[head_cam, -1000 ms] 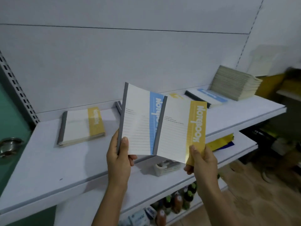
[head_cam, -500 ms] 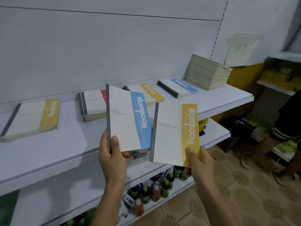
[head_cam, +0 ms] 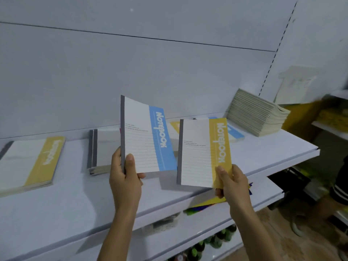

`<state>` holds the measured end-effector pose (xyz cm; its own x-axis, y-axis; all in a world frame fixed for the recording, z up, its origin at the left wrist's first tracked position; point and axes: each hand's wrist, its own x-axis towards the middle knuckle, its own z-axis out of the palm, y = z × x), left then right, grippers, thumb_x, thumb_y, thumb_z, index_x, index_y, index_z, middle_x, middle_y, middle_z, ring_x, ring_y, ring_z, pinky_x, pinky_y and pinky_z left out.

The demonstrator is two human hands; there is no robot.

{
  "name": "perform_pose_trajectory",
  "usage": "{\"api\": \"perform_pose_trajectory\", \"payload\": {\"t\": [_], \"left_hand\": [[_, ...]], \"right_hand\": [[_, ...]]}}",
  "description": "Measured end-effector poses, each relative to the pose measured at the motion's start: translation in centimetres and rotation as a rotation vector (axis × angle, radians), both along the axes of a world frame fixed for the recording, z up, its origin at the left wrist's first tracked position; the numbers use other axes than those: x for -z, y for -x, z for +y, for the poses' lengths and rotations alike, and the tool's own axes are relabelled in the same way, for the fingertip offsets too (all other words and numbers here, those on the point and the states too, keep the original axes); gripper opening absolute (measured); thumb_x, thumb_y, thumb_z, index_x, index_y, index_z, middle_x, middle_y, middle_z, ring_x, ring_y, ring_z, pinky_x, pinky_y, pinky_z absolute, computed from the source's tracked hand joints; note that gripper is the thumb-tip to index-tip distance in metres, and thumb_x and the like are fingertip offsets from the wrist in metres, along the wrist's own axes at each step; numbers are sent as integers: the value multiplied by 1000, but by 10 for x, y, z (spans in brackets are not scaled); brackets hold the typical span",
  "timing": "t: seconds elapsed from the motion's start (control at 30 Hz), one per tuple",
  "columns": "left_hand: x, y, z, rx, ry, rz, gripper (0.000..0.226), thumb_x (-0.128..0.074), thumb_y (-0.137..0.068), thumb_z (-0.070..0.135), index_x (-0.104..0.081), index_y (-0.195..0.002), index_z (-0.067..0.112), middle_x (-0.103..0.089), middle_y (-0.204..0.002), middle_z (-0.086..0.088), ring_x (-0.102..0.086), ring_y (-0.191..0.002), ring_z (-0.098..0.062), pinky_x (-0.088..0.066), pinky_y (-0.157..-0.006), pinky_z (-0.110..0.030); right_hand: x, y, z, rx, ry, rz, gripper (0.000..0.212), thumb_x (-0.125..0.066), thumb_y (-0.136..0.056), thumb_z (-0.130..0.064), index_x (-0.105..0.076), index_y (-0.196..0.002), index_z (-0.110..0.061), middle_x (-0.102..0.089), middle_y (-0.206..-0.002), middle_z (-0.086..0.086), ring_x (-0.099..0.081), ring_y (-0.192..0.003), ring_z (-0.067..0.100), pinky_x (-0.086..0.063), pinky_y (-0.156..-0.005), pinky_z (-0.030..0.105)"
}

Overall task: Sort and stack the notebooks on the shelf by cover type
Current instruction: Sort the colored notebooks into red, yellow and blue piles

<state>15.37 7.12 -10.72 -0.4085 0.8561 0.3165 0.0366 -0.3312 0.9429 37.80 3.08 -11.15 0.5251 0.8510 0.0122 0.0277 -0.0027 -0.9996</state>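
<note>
A person holds two notebooks upright above a white shelf (head_cam: pixel 75 200), one in each hand. The left hand (head_cam: pixel 124 181) grips the blue-banded notebook (head_cam: pixel 148 136) at its lower left corner by the grey spine, with the thumb on the front cover and the fingers (head_cam: pixel 141 175) curled behind it. The right hand (head_cam: pixel 233 183) grips the yellow-banded notebook (head_cam: pixel 203 151) at its lower right corner, with the thumb pressed on the yellow band and the fingers (head_cam: pixel 219 194) wrapped under the bottom edge. The two covers face the camera side by side, just apart, the blue one higher and to the left. Each carries the word "Notebook" along its coloured band.

On the shelf beyond the hands, a low stack of yellow notebooks (head_cam: pixel 28 162) lies at far left. To its right, partly hidden behind the blue-banded notebook, sits a short grey-spined pile (head_cam: pixel 98 149) whose band colour cannot be seen. Farther right, near the back panel, a flat yellow notebook (head_cam: pixel 174 127) and a flat blue notebook (head_cam: pixel 236 134) lie partly hidden by the held covers. A tall, leaning cream-edged stack (head_cam: pixel 258 113) stands at the shelf's right end.

A lower shelf (head_cam: pixel 267 194) runs beneath, with bottles (head_cam: pixel 216 240) standing below it. A sheet of paper (head_cam: pixel 295 85) hangs on the wall at right. Part of another person (head_cam: pixel 339 191) in dark, striped clothing shows, blurred, at the right edge.
</note>
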Motion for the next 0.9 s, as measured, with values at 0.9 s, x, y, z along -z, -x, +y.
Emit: {"api": "perform_pose_trajectory", "payload": {"t": [0.9], "left_hand": [[12, 28, 67, -26, 27, 113, 34, -42, -95, 32, -49, -128, 25, -65, -101, 15, -64, -71, -5, -43, -44, -9]], "right_hand": [[24, -1, 193, -29, 255, -1010, 29, -42, -91, -40, -49, -76, -16, -58, -84, 8, -54, -90, 35, -44, -79, 41]]}}
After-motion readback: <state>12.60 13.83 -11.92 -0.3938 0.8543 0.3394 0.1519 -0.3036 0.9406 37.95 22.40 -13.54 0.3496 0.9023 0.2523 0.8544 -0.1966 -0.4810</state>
